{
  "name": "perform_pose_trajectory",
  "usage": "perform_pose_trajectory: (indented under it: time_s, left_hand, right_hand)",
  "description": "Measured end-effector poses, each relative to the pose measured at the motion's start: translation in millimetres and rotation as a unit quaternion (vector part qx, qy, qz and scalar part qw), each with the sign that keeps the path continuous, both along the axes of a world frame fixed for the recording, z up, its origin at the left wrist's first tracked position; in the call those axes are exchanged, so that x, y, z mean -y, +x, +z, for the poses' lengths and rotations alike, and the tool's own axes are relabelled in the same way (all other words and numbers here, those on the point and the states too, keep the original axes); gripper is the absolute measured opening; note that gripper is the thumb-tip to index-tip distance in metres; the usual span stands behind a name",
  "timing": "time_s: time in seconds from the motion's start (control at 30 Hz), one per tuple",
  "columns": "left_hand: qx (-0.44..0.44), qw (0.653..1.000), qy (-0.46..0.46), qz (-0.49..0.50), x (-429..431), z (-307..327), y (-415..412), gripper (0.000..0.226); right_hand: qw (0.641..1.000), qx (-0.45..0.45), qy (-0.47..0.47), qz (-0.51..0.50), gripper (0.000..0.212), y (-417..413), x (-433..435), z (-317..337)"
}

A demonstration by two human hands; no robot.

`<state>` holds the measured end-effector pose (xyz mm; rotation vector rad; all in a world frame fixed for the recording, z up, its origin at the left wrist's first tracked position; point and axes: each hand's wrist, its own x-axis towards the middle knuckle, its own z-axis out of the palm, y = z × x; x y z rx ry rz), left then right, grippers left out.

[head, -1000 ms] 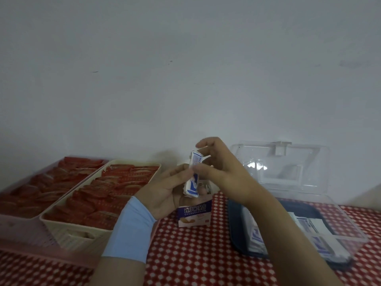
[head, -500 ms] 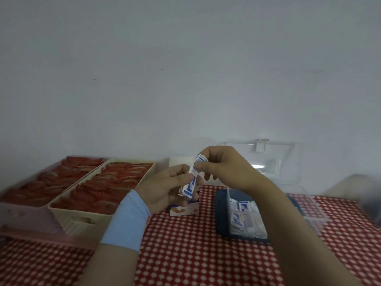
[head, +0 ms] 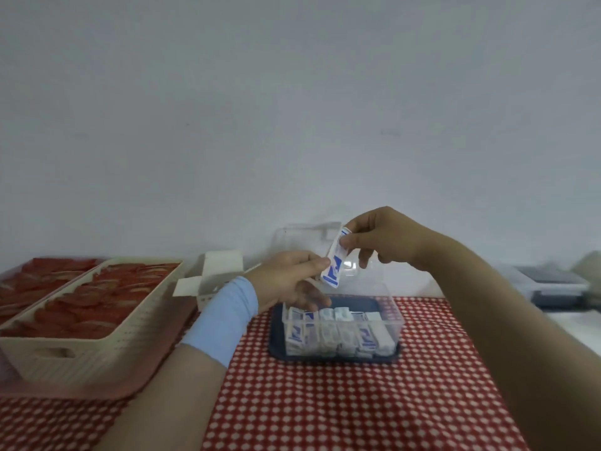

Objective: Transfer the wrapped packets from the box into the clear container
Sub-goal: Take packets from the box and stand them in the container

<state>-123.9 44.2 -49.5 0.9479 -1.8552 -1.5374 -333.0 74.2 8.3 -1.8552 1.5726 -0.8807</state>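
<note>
A white packet with blue print (head: 334, 264) hangs above the clear container (head: 395, 315), held at both ends. My right hand (head: 380, 237) pinches its top end and my left hand (head: 291, 281) pinches its lower part. The container stands on a dark blue tray (head: 276, 336) with its clear lid (head: 302, 237) raised at the back. Several white and blue packets (head: 338, 333) stand in a row inside it. The small white box (head: 214, 276) sits open behind my left wrist, partly hidden by it.
Two trays of red pieces stand at the left: a cream basket (head: 94, 346) and a pink one (head: 19, 278) behind it. A red and white checked cloth (head: 341, 402) covers the table. A grey and blue case (head: 553, 284) lies at the far right, by the wall.
Both hands have carried the packet rightward, away from the small box to above the clear container. The view has shifted, so the container now sits in the middle.
</note>
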Motion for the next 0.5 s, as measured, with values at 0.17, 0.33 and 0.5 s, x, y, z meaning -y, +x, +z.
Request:
perform_pose_trajectory:
  time_s: [0.17, 0.33, 0.5]
  left_hand:
    - [0.263, 0.932, -0.247, 0.022, 18, -5, -31, 0.017]
    - [0.419, 0.869, -0.234, -0.122, 14, -16, -50, 0.038]
    - [0.497, 0.810, -0.263, -0.166, 20, -34, -49, 0.070]
  right_hand:
    - [0.987, -0.149, 0.009, -0.057, 0.014, -36, 18, -20]
    - [0.966, -0.245, 0.084, -0.022, 0.015, -38, 34, -45]
    - [0.942, -0.314, 0.120, -0.009, 0.016, -28, 46, -66]
